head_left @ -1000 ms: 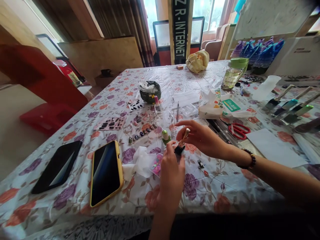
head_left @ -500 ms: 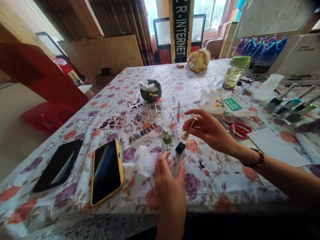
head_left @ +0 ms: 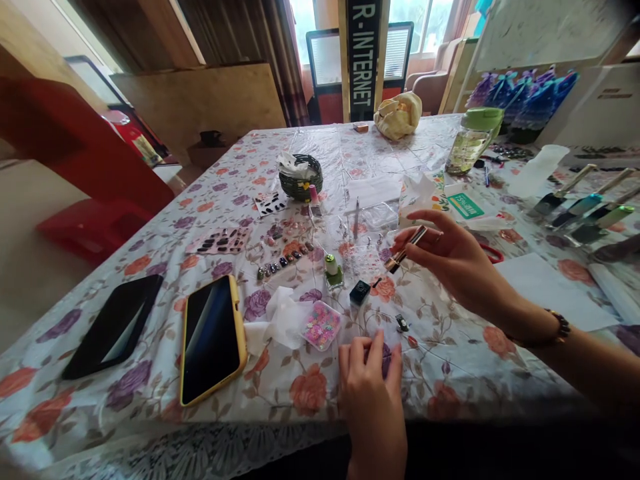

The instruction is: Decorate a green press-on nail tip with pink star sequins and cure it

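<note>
My right hand (head_left: 445, 257) pinches a gold nail polish cap (head_left: 407, 248), tilted down to the left. In line with it, a small dark brush tip (head_left: 377, 283) shows beside the square dark green nail polish bottle (head_left: 359, 293), which stands uncapped. My left hand (head_left: 371, 380) lies on the tablecloth near the front edge, fingers apart and holding nothing visible. Left of it is a clear box of pink flower-like bits (head_left: 321, 325). A small dark nail-like piece (head_left: 402, 323) lies to the right. Behind the open bottle stands a capped green nail polish bottle (head_left: 333, 272).
A yellow-cased phone (head_left: 212, 341) and a dark phone (head_left: 115, 327) lie at left, beside crumpled tissue (head_left: 280, 319). A row of painted nails (head_left: 285, 260), a wire basket (head_left: 301, 179) and a green-lidded jug (head_left: 473, 143) stand farther back. White paper (head_left: 555, 293) lies right.
My right hand has lifted the cap away from the bottle, rightward. My left hand has shifted right and toward me, uncovering the box of pink bits.
</note>
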Available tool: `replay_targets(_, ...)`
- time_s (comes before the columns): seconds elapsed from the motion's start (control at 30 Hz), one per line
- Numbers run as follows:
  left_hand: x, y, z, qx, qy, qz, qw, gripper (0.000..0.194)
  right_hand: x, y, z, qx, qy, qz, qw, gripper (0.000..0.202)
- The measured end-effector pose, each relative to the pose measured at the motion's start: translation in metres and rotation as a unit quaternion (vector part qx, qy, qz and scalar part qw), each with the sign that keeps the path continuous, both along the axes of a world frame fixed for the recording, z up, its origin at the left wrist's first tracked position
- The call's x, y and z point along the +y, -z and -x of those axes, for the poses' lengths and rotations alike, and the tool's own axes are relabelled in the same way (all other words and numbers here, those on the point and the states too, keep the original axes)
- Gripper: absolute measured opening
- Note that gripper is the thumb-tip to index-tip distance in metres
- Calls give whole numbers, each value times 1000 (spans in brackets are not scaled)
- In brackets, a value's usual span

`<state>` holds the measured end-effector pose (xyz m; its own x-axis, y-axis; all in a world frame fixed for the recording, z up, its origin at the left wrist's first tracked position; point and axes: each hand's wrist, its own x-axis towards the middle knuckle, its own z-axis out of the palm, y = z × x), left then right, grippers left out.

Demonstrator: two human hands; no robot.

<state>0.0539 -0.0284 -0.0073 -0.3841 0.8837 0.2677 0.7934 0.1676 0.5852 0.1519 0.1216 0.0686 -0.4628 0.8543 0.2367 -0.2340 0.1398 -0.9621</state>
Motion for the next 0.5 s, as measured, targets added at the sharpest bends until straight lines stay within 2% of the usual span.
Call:
replay_targets(0.27,20,-8,-8,54,51,61,995,32,-13,22,-34,-3,130,145,981,26)
replay_targets(0.4,26,-7,-11,52,55,72,995,27,-16,33,-42,31,163,179,970,25)
replay_targets(0.5,29,-5,-11,32,65,51,996,23,-17,38,-45,50,175,186,966,24)
